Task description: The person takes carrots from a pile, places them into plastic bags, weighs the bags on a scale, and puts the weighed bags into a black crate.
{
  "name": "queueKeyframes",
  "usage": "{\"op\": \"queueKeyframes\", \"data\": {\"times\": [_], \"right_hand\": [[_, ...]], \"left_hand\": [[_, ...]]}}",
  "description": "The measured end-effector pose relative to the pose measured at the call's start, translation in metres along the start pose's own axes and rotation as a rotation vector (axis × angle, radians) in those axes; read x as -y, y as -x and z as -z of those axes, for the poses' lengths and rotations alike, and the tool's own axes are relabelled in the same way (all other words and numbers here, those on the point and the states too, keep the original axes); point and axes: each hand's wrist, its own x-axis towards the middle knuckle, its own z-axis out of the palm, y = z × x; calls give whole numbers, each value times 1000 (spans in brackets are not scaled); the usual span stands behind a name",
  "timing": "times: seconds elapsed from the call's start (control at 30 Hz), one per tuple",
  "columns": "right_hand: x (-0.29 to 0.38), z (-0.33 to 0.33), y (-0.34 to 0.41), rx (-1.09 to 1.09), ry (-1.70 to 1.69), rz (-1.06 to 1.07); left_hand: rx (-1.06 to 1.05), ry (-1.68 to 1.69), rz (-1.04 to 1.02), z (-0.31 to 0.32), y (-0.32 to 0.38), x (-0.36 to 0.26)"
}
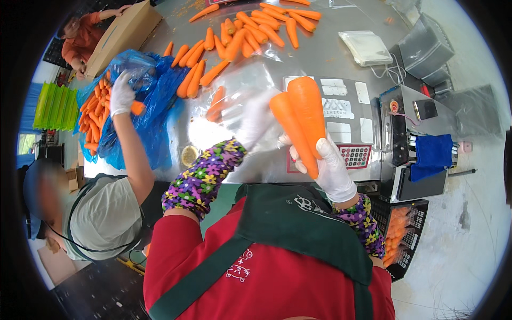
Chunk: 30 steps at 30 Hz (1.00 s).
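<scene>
My right hand (334, 170), in a white glove, grips the thin ends of two large carrots (305, 116), held up over the digital scale (360, 138). To its left my left hand (258, 118), also gloved, is blurred over a clear plastic bag (240, 84) on the metal table; whether its fingers hold the plastic cannot be told. A single carrot (216, 105) lies by the bag, left of that hand. More loose carrots (236, 40) are spread across the table beyond the bag.
At left, a co-worker's gloved hand (122, 96) is at a blue plastic bag (154, 116) of carrots. Another person holds a cardboard box (120, 40). A stack of plastic bags (366, 48) lies at the back right. A black crate (416, 236) with bagged carrots stands low at right.
</scene>
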Motion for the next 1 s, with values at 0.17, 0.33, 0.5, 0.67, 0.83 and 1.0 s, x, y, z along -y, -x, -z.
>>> {"op": "queueKeyframes", "data": {"times": [0.17, 0.33, 0.5, 0.67, 0.83, 1.0], "right_hand": [[3, 67, 29, -280, 240, -63], [-16, 80, 57, -504, 1732, 41], [-8, 68, 60, -519, 1982, 98], [-1, 65, 85, -554, 1720, 101], [16, 66, 101, -271, 178, 40], [6, 95, 87, -374, 337, -10]], "left_hand": [[12, 375, 442, -70, -2, -14], [107, 9, 106, -106, -14, -33], [301, -504, -314, -127, -16, -41], [159, -333, -144, -122, -40, -21], [255, -505, -366, -118, -37, 3], [485, 195, 484, -125, -25, -9]]}}
